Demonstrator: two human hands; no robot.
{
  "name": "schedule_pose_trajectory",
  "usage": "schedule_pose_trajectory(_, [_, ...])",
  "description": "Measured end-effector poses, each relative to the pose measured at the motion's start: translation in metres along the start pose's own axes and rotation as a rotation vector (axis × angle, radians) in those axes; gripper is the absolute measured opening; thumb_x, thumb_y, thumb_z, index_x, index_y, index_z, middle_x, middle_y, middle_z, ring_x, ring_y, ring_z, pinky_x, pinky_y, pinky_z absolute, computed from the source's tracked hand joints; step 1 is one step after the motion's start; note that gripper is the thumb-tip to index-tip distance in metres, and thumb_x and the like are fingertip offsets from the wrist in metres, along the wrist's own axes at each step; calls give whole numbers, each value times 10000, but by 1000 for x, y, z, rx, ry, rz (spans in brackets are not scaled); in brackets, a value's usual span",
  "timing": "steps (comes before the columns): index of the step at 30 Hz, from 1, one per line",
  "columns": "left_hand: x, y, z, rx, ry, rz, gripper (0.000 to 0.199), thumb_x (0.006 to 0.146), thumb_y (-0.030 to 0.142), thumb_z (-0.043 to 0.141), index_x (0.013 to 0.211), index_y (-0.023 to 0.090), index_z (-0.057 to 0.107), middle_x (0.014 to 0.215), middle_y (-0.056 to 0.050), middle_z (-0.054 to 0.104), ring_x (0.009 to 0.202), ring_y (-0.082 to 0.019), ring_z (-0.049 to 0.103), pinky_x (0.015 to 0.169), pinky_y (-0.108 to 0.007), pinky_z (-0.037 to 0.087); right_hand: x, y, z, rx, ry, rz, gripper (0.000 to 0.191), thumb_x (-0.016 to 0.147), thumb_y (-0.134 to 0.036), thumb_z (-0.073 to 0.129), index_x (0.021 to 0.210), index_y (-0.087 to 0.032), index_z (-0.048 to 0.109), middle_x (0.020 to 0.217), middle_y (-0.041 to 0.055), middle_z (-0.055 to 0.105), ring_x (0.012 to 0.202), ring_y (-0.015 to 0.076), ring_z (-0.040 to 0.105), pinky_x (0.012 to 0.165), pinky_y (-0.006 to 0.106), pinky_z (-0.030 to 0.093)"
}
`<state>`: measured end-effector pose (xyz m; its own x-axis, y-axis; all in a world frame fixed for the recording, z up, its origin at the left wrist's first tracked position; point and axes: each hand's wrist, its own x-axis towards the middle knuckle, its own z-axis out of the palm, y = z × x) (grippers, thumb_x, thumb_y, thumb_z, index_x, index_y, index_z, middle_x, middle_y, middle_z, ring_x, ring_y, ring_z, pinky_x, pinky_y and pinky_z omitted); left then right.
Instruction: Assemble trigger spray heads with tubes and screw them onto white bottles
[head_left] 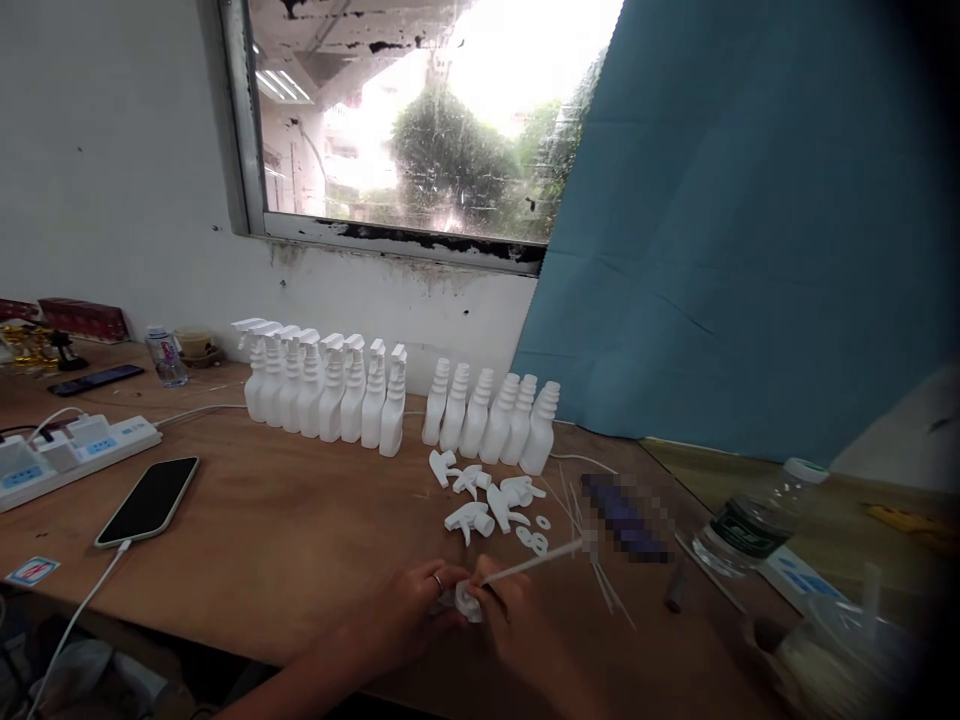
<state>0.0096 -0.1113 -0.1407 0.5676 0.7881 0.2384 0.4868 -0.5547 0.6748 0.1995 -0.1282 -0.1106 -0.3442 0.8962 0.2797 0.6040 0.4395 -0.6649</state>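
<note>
Near the table's front edge, my left hand (411, 605), with a ring on one finger, is closed around a white trigger spray head (468, 604). My right hand (521, 620) pinches a thin white plastic tube (534, 562) by its end, right beside the round opening of the spray head. Whether the tube sits inside that opening is hidden by the fingers. Just beyond lie several loose trigger spray heads (471, 520) and small white ring washers (539, 543). More thin tubes (611, 590) are scattered to the right of my hands.
Spray bottles with heads (330, 395) line up at the back left, beside several headless bottles (491, 425). A charging phone (148, 500) and a power strip (82, 455) are at left. A water bottle (757, 520) and a plastic cup (840, 655) stand at right.
</note>
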Motion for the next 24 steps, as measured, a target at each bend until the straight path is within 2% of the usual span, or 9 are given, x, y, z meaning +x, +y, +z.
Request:
schedule_pose_trajectory(5, [1, 2, -3, -69, 12, -17, 375, 810, 216, 691, 1176, 257, 618, 1053, -27, 651, 953, -199, 615, 866, -293, 460, 3, 5, 4, 45, 26, -2, 221, 950, -230, 434, 742, -209, 507, 722, 9, 597, 686, 169, 586, 653, 276, 438])
schedule_pose_trajectory(7, [3, 4, -8, -168, 9, -19, 362, 804, 200, 688, 1157, 253, 629, 1052, -16, 657, 942, -183, 615, 864, -278, 459, -3, 11, 3, 81, 46, -17, 181, 960, -279, 451, 841, -213, 572, 766, 11, 612, 719, 170, 605, 685, 278, 475])
schedule_pose_trajectory(8, [6, 5, -10, -228, 11, -24, 360, 808, 203, 682, 1159, 250, 624, 1036, -10, 661, 924, -173, 615, 845, -267, 462, -7, 13, 2, 77, 81, -29, 149, 959, -289, 459, 953, -220, 591, 836, 22, 625, 750, 172, 616, 709, 283, 496])
schedule_pose_trajectory(10, [12, 9, -15, -355, 30, -53, 411, 795, 232, 698, 1189, 230, 582, 954, 0, 663, 838, -151, 613, 756, -240, 472, -17, 17, -2, -6, 192, -64, 288, 952, -258, 452, 1232, -241, 517, 1084, 70, 612, 903, 189, 629, 803, 312, 526])
schedule_pose_trajectory(13, [26, 19, -22, -563, 31, -75, 526, 736, 297, 764, 1175, 183, 498, 784, 24, 626, 682, -124, 591, 606, -202, 453, -27, 17, -8, -260, 272, -201, 527, 920, -148, 404, 1428, -285, 360, 1428, 104, 412, 1237, 238, 509, 972, 388, 492])
schedule_pose_trajectory(16, [42, 35, -34, -636, -73, 51, 509, 743, 342, 762, 1131, 177, 478, 812, -7, 645, 696, -137, 618, 603, -211, 468, -27, 16, -20, -446, 284, -371, 574, 892, -105, 415, 1422, -324, 400, 1448, 58, 422, 1282, 236, 489, 988, 365, 499])
schedule_pose_trajectory(19, [67, 42, -56, -460, -165, 293, 480, 768, 351, 744, 1168, 194, 531, 1039, -75, 658, 835, -174, 639, 712, -259, 500, -24, 14, -39, -458, 424, -394, 512, 925, -119, 396, 1393, -320, 445, 1319, 51, 545, 1174, 208, 582, 961, 319, 514])
schedule_pose_trajectory(21, [96, 35, -75, -327, -19, 367, 501, 802, 352, 712, 1242, 212, 519, 1126, -89, 631, 910, -189, 629, 772, -283, 506, -25, 11, -55, -416, 567, -327, 410, 938, -187, 442, 1329, -289, 512, 1272, 73, 578, 1133, 238, 603, 946, 351, 520])
schedule_pose_trajectory(24, [157, 10, -103, -107, 488, 179, 443, 782, 280, 712, 1182, 208, 533, 1157, -85, 597, 961, -199, 614, 808, -306, 517, -25, 6, -77, -263, 900, -203, 399, 893, -347, 580, 1278, -249, 548, 1182, 127, 627, 1047, 320, 629, 853, 438, 549])
